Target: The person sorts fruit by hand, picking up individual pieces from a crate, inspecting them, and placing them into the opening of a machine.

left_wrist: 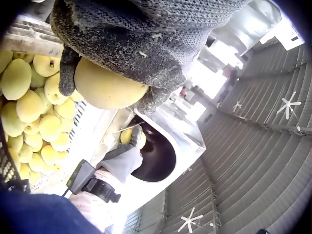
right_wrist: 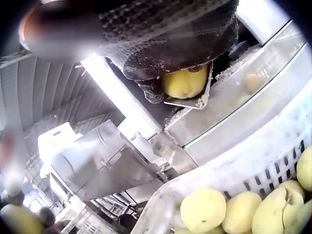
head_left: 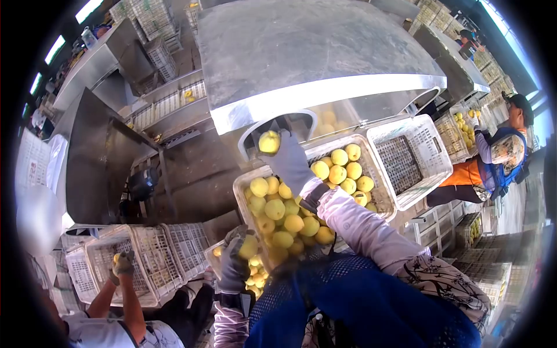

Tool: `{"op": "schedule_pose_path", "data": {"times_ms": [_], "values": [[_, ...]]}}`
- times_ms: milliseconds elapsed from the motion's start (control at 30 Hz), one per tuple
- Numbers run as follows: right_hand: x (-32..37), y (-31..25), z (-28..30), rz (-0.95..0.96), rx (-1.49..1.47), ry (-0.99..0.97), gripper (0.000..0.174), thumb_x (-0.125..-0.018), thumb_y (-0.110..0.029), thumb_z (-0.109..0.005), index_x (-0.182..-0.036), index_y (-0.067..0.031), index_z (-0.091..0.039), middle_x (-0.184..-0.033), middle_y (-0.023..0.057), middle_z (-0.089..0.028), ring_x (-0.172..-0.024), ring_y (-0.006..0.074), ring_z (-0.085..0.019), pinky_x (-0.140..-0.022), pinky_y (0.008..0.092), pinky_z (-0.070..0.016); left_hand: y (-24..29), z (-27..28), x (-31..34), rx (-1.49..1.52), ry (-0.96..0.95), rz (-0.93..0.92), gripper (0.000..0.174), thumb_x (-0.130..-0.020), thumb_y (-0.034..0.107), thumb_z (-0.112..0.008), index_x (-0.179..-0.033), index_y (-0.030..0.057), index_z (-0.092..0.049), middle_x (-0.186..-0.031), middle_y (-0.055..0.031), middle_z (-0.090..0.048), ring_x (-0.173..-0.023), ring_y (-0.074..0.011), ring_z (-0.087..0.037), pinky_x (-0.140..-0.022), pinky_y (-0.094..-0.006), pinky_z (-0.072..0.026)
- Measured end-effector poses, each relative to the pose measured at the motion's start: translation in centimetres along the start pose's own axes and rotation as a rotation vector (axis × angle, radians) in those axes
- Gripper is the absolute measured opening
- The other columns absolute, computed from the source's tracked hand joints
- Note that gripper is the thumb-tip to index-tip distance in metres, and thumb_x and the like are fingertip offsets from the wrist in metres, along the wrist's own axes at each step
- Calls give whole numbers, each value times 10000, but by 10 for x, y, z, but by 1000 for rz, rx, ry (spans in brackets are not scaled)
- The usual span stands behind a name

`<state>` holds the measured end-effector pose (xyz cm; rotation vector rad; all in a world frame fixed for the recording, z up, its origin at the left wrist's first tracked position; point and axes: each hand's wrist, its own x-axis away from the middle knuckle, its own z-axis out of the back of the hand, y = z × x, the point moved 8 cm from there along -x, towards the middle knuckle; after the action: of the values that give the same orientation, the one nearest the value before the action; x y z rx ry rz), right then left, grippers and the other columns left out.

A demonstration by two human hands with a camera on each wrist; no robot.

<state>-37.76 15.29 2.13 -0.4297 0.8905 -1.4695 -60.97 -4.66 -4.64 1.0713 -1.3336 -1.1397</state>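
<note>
My gloved right hand (head_left: 287, 162) holds a yellow peach (head_left: 269, 142) at the rounded opening in the front of a metal machine. In the right wrist view this peach (right_wrist: 185, 84) shows under the dark glove, close by a thin bent metal edge (right_wrist: 201, 101). Nearer my body, my gloved left hand (head_left: 234, 264) grips another peach (head_left: 248, 247), beside the left end of a crate (head_left: 239, 188) of yellow peaches. The left wrist view shows fingers curled around this peach (left_wrist: 107, 87), partly covering it.
An empty white crate (head_left: 432, 124) stands right of the full one. The machine's broad metal top (head_left: 319, 40) lies ahead. A person (head_left: 507, 151) works at the right; another person's gloved hand (head_left: 123, 264) holds a fruit over stacked crates (head_left: 151, 255) at lower left.
</note>
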Motion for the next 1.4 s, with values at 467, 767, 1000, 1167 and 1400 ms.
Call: {"op": "schedule_pose_path", "data": {"times_ms": [467, 767, 1000, 1167, 1400], "values": [[33, -46, 37, -246, -321, -645, 900, -756, -262, -906, -1461, 63, -451, -1143, 215, -667, -991, 345, -651, -860, 415, -551, 34, -44, -79, 908, -94, 260, 543, -1077, 406, -518, -1449, 13, -477, -1342, -147, -643, -1174, -259, -665, -1027, -431, -544], [85, -49, 33, 200, -207, -592, 858, -804, -283, -873, -1529, -93, -455, -1435, 217, -551, -1269, 370, -596, -1028, 418, -521, 52, -61, -85, 531, -216, 160, 591, -1032, 175, -623, -1542, -14, -391, -1399, -116, -573, -1241, -222, -603, -1065, -401, -508], [53, -49, 46, 107, -163, -358, 819, -779, -260, -892, -1476, -97, -494, -1287, 220, -627, -1182, 385, -639, -972, 432, -540, 45, -59, -95, 674, -206, 87, 564, -1019, 115, -606, -1543, 22, -419, -1353, -112, -616, -1156, -209, -642, -982, -372, -539], [-1, 5, 9, 62, 0, -156, 716, -811, -354, -852, -1372, -45, -532, -1234, 268, -630, -1114, 452, -638, -934, 492, -531, 21, -48, -64, 655, -142, 202, 448, -1039, 205, -616, -1460, 82, -527, -1275, -92, -683, -1051, -200, -690, -908, -357, -565], [-37, -5, -20, 100, 220, -22, 719, -839, -449, -802, -1327, 17, -553, -1200, 221, -612, -1077, 411, -652, -908, 502, -544, -41, -37, -7, 587, 78, 369, 402, -1050, 254, -621, -1411, 87, -560, -1193, -110, -708, -983, -209, -716, -874, -369, -593]]}}
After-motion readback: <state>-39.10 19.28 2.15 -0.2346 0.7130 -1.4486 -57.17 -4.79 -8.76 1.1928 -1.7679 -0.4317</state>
